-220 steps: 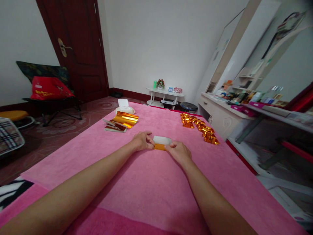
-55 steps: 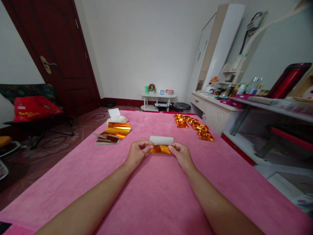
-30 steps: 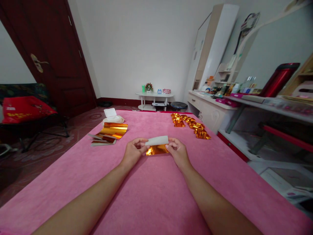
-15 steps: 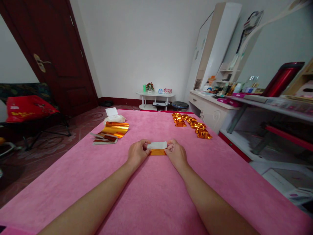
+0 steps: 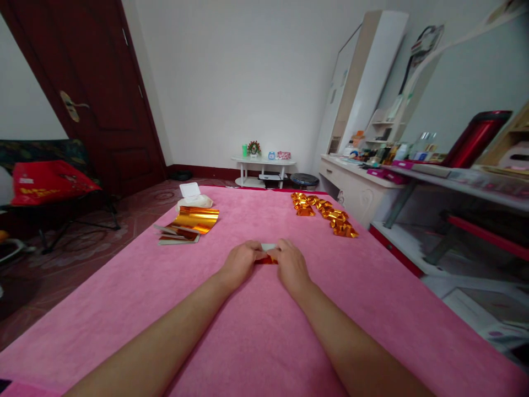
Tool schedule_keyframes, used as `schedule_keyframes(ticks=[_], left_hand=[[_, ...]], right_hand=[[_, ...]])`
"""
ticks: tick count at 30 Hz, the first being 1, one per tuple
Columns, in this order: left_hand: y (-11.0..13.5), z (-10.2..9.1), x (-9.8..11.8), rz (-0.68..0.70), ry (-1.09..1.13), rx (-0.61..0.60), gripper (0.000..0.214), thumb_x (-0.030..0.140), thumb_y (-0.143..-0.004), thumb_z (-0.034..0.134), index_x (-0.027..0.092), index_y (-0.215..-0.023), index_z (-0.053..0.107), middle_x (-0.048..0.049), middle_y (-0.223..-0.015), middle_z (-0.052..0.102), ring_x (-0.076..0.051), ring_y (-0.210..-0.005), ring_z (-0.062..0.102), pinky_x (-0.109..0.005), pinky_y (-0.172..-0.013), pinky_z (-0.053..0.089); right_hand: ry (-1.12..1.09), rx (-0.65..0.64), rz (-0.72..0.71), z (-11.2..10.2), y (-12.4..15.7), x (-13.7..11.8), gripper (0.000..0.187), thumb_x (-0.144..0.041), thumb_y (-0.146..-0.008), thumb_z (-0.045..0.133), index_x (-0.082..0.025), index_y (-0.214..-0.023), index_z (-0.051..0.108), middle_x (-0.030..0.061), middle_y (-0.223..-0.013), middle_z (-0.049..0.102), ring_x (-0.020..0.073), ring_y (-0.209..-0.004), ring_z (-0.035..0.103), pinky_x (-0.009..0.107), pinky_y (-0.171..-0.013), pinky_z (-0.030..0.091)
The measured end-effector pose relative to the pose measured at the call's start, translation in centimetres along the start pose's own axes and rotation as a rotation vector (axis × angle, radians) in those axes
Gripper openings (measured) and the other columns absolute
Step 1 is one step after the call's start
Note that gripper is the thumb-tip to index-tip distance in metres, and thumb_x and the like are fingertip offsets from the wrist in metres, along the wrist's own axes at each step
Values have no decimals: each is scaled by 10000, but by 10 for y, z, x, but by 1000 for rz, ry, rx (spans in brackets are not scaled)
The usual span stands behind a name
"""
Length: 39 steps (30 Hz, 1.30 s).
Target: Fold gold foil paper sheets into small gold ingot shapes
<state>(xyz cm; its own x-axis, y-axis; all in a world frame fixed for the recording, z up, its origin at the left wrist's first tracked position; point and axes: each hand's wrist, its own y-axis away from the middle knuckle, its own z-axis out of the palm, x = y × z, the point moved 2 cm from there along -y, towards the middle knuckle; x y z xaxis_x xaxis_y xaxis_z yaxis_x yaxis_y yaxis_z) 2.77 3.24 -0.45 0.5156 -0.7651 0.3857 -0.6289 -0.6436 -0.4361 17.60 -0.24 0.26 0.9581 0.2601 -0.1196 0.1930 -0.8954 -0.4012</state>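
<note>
My left hand (image 5: 241, 262) and my right hand (image 5: 290, 264) meet at the middle of the pink cloth (image 5: 264, 331). Between them they pinch a small folded piece of gold foil paper (image 5: 266, 257) with a white back. Only a sliver of it shows between the fingertips; the rest is hidden under my fingers. Both hands are closed on it and rest low on the cloth.
A stack of gold foil sheets (image 5: 194, 220) lies at the far left, with a white wipes pack (image 5: 193, 197) behind it. A row of several folded gold pieces (image 5: 324, 213) sits at the far right. Beyond the cloth's right edge stands a white dresser (image 5: 355, 187).
The paper was held open and lifted a second ago. My hands have since come together and lowered, pressing it into a much smaller fold against the cloth.
</note>
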Motion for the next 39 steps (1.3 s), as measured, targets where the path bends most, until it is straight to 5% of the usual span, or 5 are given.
schedule_keyframes(ticks=[13, 18, 29, 35, 39], left_hand=[[2, -6, -3, -114, -71, 25, 282, 58, -713, 489, 190, -778, 730, -59, -799, 657, -169, -721, 601, -252, -672, 425], [-2, -4, 2, -303, -120, 135, 201, 310, -774, 589, 161, -702, 703, -72, -724, 645, -179, -653, 577, -277, -628, 404], [-2, 0, -36, -273, 327, -39, 225, 62, -642, 675, 180, -820, 748, -37, -829, 655, -133, -742, 599, -223, -701, 465], [-1, 8, -32, -344, 396, 16, 205, 275, -582, 775, 144, -734, 737, -37, -801, 603, -126, -652, 557, -219, -587, 445], [1, 6, -31, -354, 461, 14, 160, 169, -616, 704, 160, -768, 751, -40, -822, 599, -127, -679, 550, -221, -626, 443]], right_hand=[[207, -51, 92, -6, 14, -9, 246, -134, -846, 430, -145, -822, 675, 124, -931, 599, 237, -871, 530, 336, -704, 357], [168, -31, 173, -8, 9, -12, 299, -293, -888, 432, -152, -795, 679, 128, -915, 616, 234, -843, 556, 336, -699, 361], [-161, -181, 294, 0, 8, 25, 301, -140, -817, 484, -274, -982, 698, 20, -996, 676, 166, -902, 622, 238, -710, 402], [-107, -146, 350, -4, 6, 11, 295, -485, -777, 552, -254, -901, 687, 48, -922, 677, 207, -786, 615, 276, -623, 372], [-142, -127, 355, -2, 5, 15, 211, -356, -718, 622, -242, -892, 655, 32, -889, 670, 181, -751, 597, 256, -596, 343]])
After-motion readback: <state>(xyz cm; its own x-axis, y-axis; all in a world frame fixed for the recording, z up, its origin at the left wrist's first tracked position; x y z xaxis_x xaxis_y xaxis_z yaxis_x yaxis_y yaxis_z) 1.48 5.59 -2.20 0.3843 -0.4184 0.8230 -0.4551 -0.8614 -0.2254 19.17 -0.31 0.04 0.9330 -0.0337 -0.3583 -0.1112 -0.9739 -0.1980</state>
